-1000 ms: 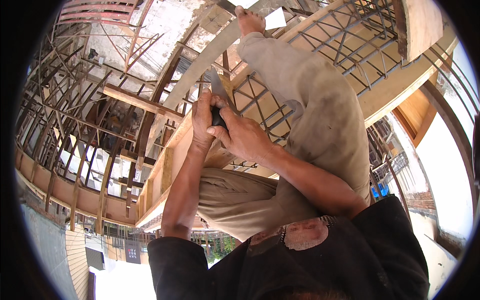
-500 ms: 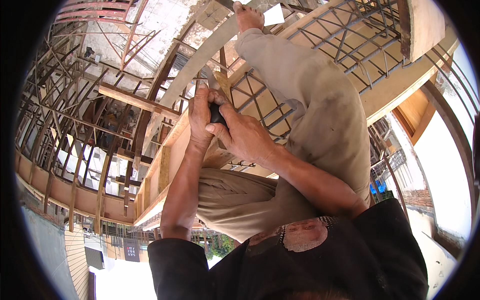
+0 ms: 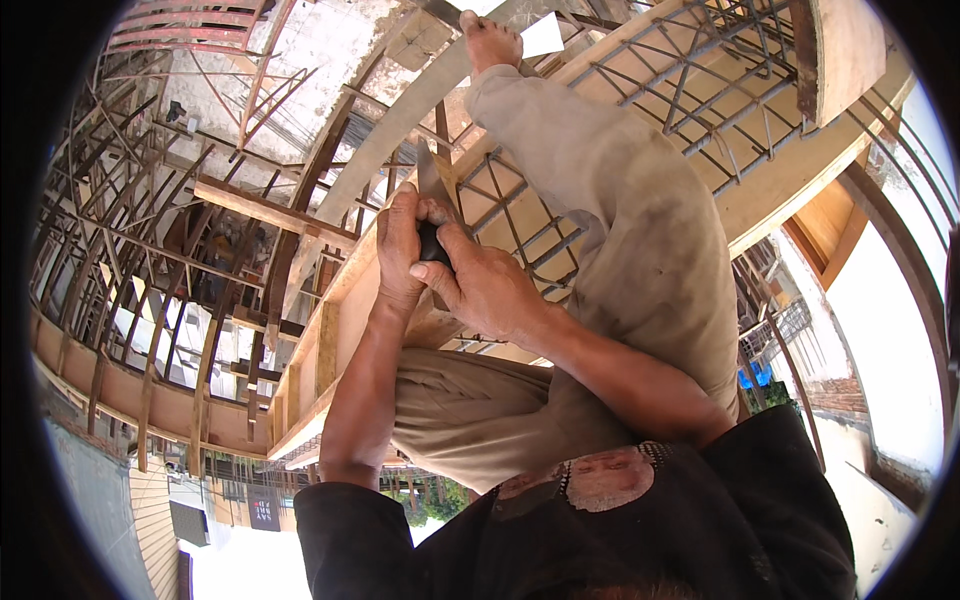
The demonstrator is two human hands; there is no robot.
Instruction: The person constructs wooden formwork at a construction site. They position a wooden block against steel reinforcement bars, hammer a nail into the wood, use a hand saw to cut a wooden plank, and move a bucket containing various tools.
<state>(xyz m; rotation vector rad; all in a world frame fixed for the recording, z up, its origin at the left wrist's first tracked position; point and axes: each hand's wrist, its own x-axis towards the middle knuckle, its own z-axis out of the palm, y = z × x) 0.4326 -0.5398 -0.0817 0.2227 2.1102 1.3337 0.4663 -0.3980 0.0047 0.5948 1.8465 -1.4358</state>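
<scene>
My left hand (image 3: 400,245) and my right hand (image 3: 492,288) are clasped together around the black handle (image 3: 432,243) of a tool. Its flat grey metal blade (image 3: 433,178) sticks out beyond my fingers toward a rebar cage (image 3: 520,215). The cage lies in a long wooden formwork trough (image 3: 340,325) that runs under my hands. My legs in tan trousers (image 3: 640,230) are folded over the trough. My bare foot (image 3: 492,40) rests on a grey beam. What the blade's tip touches is hidden by my fingers.
Wooden props and scaffold poles (image 3: 150,260) crowd the space below on the left. A loose timber plank (image 3: 270,210) crosses them. More rebar mesh (image 3: 700,70) fills the formwork beyond my leg. A brick wall and open drop (image 3: 850,400) lie at the right.
Both hands stay locked on the handle. They have shifted only slightly along the trough, and the blade's tilt has changed a little.
</scene>
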